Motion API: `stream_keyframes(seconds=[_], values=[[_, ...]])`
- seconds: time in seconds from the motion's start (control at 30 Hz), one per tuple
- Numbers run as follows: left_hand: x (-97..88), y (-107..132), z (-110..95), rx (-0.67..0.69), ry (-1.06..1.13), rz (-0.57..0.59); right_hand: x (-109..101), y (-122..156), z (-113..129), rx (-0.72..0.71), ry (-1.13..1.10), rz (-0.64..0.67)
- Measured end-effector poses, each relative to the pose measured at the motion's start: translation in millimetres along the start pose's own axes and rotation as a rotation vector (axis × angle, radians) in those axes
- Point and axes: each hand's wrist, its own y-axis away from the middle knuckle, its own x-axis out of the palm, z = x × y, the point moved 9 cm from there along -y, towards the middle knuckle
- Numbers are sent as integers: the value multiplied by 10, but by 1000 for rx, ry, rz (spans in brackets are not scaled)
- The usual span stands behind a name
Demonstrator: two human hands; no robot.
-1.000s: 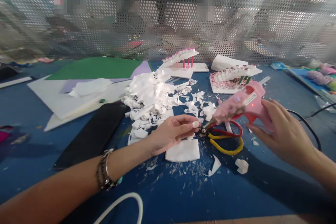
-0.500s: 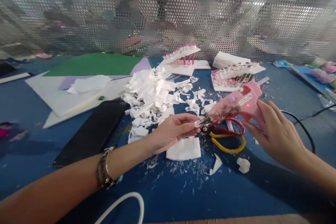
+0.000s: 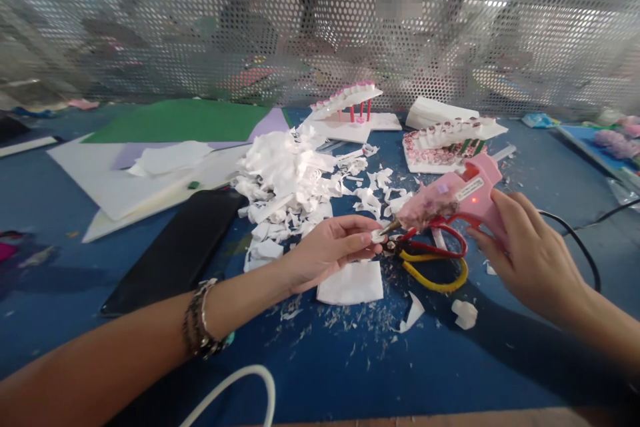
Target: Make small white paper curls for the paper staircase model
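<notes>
My left hand [image 3: 327,248] pinches a small white foam piece [image 3: 376,236] between thumb and fingertips, low over the blue table. My right hand [image 3: 527,253] grips a pink hot glue gun [image 3: 453,195] by its handle, and the gun's metal nozzle touches the small piece. Just beneath the nozzle lie scissors with red and yellow handles [image 3: 434,258]. A square white foam sheet [image 3: 351,283] rests on the table under my left hand. A metal bracelet sits on my left wrist.
A heap of white foam scraps [image 3: 290,180] lies behind my left hand, next to a black phone [image 3: 180,250]. Two white foam models with pink trim [image 3: 350,110] [image 3: 447,143] stand farther back. Green, purple and white sheets [image 3: 165,147] lie at left. A perforated metal screen [image 3: 320,20] closes the back.
The glue gun has moved left and down until its nozzle met the small piece in my left hand. My left hand has stayed nearly still.
</notes>
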Motion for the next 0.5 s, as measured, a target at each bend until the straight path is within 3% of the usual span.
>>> stream_keyframes(seconds=[0.3, 0.4, 0.5], values=[[-101, -5, -101, 95, -64, -94, -139, -14, -152, 66, 14, -145], [-126, -3, -141, 142, -100, -114, -169, -48, -381, 143, 34, -126], [-133, 3, -164, 158, -146, -121, -194, -15, -782, 278, 89, -68]])
